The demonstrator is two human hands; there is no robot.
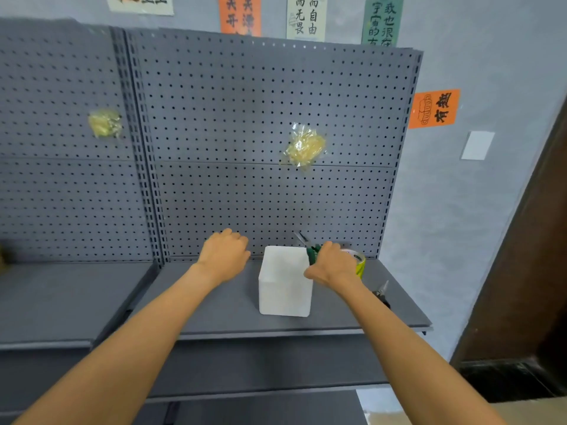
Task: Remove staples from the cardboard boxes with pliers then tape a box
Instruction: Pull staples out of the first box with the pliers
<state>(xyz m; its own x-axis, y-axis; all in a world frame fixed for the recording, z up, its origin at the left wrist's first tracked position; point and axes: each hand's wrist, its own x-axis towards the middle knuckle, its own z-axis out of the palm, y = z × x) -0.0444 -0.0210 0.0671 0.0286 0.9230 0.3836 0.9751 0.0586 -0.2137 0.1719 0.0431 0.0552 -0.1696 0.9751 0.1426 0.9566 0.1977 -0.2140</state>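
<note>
Right hand (333, 265) closed around green-handled metal pliers (308, 246), nose pointing up and away, clear of white cube-shaped box (283, 282) on grey metal shelf (214, 305); likely just picked up, ready for staple work. Left hand (225, 256) loosely curled, empty, hovering left of box, probably to steady it. Tape roll with yellow-green label (359, 263) behind right hand, within reach. No staples visible on box.
</note>
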